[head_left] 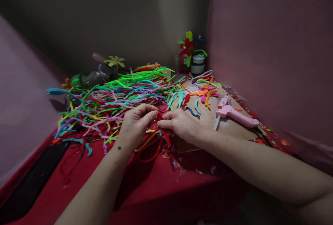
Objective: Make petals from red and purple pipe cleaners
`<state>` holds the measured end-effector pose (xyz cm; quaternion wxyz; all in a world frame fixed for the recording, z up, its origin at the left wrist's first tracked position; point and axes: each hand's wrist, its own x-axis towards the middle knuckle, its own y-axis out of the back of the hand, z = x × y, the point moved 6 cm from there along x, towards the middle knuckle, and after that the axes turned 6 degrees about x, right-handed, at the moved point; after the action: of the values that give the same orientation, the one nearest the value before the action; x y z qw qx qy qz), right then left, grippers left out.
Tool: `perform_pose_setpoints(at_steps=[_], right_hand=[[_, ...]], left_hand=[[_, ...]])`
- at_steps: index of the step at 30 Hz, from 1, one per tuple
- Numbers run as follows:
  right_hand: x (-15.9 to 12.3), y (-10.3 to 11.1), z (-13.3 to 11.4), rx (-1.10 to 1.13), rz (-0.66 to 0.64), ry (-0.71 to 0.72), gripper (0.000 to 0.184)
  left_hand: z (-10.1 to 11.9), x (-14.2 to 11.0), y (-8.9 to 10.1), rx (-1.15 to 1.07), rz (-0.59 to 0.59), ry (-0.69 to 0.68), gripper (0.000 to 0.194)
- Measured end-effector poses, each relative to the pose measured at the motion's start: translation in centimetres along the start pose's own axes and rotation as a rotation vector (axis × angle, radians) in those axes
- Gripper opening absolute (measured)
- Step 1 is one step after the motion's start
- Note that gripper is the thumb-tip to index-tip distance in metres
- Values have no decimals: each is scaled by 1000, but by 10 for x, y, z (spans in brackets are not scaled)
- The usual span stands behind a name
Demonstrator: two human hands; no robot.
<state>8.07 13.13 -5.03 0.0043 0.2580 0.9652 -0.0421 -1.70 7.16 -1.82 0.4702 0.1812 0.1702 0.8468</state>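
Between my two hands is a red pipe cleaner (166,138), bent over into a folded shape. My left hand (139,122) pinches its upper end between thumb and fingertips. Close beside it, my right hand (179,124) grips the same piece with thumb and curled fingers. Part of the red piece is hidden behind the fingers. Below the hands, a loop of red pipe cleaner (149,160) and a yellow one (145,141) lie over the red cloth (145,193); whether the loop joins the held piece I cannot tell.
A pile of coloured pipe cleaners (125,93) spreads at the left. On a cardboard sheet (213,124) at the right lie small bent pieces and a pink glue gun (234,112). Pipe-cleaner flowers (186,47) stand by a lidded cup (198,63). A black strip (33,180) lies at left.
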Motion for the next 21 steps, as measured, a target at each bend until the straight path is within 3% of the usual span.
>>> perform_pose_setpoints(at_steps=[7, 14, 17, 21], right_hand=[[3, 0, 3, -13, 4, -34, 26], [0, -1, -1, 65, 12, -77, 26], [1, -1, 0, 28, -4, -50, 27], [3, 1, 3, -102, -10, -14, 24]], left_hand=[[19, -11, 1, 439, 210, -344, 9], [7, -1, 10, 111, 69, -51, 21], [8, 0, 9, 81, 8, -59, 16], [13, -3, 4, 245, -19, -173, 14]])
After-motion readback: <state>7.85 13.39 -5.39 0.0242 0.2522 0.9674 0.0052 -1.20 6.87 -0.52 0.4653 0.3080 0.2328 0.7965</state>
